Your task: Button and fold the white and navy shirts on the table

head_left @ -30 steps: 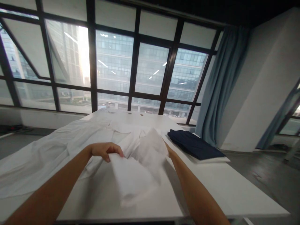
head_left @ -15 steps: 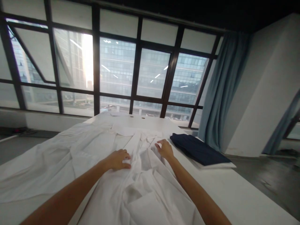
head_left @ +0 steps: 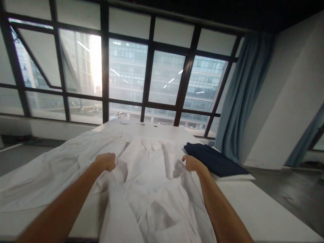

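The left hand [head_left: 105, 162] and right hand [head_left: 193, 163] are now farther apart, each closed on a side of the white garment [head_left: 149, 172] instead of loosely open over it; the cloth, bunched and lifted a second ago, lies spread wider, smoother near its top

Bare left hand [head_left: 106, 162], bare right hand [head_left: 194, 163], two slim bare forearms [head_left: 220, 202], tapering toward the wrists [head_left: 94, 167]

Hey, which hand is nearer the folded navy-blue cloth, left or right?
Right. The right hand, gripping the white fabric garment, is by the left end of the folded navy-blue cloth; the left hand is farther left, across the garment.
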A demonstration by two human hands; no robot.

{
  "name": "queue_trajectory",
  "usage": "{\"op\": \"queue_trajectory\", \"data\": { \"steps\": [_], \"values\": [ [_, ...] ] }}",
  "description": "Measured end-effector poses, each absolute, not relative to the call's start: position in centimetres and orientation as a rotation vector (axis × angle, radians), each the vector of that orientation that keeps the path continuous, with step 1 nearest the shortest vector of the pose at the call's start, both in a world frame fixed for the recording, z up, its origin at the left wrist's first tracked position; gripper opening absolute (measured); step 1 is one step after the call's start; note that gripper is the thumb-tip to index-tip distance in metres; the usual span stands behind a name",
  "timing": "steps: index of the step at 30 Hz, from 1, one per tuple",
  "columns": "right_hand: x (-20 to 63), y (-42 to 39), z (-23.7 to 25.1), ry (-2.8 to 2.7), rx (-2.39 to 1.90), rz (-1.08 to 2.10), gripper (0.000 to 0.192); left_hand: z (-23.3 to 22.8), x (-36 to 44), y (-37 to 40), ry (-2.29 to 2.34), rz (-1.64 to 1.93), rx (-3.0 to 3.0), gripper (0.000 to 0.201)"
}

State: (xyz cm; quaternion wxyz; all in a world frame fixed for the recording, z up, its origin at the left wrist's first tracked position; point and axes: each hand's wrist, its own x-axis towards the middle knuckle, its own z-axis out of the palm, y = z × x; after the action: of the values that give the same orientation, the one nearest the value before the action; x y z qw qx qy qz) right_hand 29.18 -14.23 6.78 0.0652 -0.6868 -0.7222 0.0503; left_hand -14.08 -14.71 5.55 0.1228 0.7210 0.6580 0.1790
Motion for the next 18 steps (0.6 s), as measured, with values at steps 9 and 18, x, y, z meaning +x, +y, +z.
{"op": "queue_trajectory", "data": {
  "steps": [9,18],
  "values": [
    [19.0,-17.1,4.4,-2.676,-0.925,0.667,0.056,3.3,-7.2,-15.7,0.925,0.355,2.696,0.037],
    [20.7,-16.4,5.5,-2.502,-1.047,0.55,0.002,2.2,-7.6,-14.4,1.027,0.377,2.458,0.022]
  ]
}}
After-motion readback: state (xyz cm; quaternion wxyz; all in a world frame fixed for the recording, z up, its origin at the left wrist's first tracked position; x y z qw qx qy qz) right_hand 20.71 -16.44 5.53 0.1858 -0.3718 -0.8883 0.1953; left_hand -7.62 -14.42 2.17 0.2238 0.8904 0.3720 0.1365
